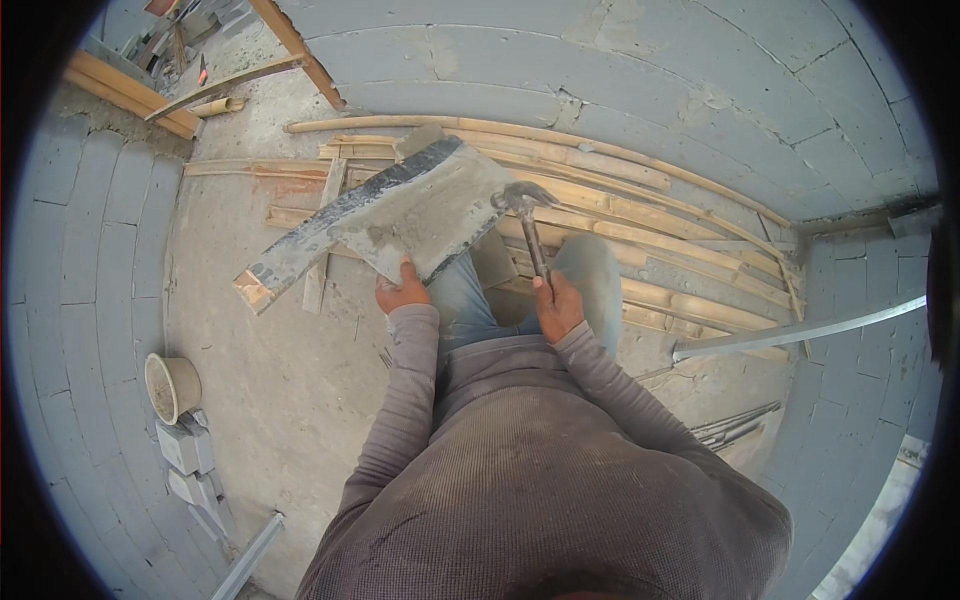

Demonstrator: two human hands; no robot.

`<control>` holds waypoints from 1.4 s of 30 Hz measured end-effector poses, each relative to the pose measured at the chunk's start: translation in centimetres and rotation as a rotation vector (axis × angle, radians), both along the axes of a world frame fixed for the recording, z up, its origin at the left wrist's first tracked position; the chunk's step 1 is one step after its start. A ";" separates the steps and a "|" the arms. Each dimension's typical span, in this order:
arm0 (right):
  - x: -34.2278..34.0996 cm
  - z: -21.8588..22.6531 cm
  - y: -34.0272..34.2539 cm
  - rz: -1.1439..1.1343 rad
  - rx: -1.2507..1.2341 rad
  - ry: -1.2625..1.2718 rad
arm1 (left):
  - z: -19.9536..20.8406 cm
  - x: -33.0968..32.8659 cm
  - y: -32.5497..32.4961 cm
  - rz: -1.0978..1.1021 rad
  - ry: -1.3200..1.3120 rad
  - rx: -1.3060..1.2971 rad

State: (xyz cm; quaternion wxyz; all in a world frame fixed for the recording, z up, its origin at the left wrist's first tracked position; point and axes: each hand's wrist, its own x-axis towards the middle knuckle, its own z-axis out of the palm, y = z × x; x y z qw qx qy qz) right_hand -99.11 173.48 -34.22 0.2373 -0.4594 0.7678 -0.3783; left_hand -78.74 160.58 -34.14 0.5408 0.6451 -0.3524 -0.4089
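Observation:
My left hand (404, 290) grips the near edge of a cement-crusted flat panel (430, 210), its fingers partly hidden by the panel. Along the panel's far left side runs a long wooden strip (345, 210), dark and smeared, with a bare broken end at the lower left. Wrapped round the handle of a claw hammer (533, 240), my right hand (558, 305) holds it upright in front of my right knee. The hammer's head is at the panel's right edge; whether they touch I cannot tell. A grey block (492, 260) shows behind the panel between my legs.
Long bamboo poles (690, 300) and wood strips lie along the far wall (560, 60). A bucket (182, 390) and grey block pieces (185, 450) stand by the left wall. At right, a metal bar (800, 330) slants above thin rods (735, 425). Wooden framing (295, 50) stands far left.

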 end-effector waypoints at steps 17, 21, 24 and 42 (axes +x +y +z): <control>0.5 0.1 -2.0 -0.088 0.468 -0.699 | -0.9 -1.9 -1.4 -0.046 -0.298 0.019; -0.2 1.1 -1.4 -0.199 0.421 -0.844 | -1.3 -2.3 -1.4 -0.091 -0.405 -0.073; -0.7 3.8 -0.5 -0.128 0.261 -0.723 | -3.1 -1.1 -3.3 -0.010 -0.239 0.049; -1.6 11.4 0.6 0.205 -0.116 -0.297 | 0.8 -3.5 -6.6 -0.201 0.474 0.713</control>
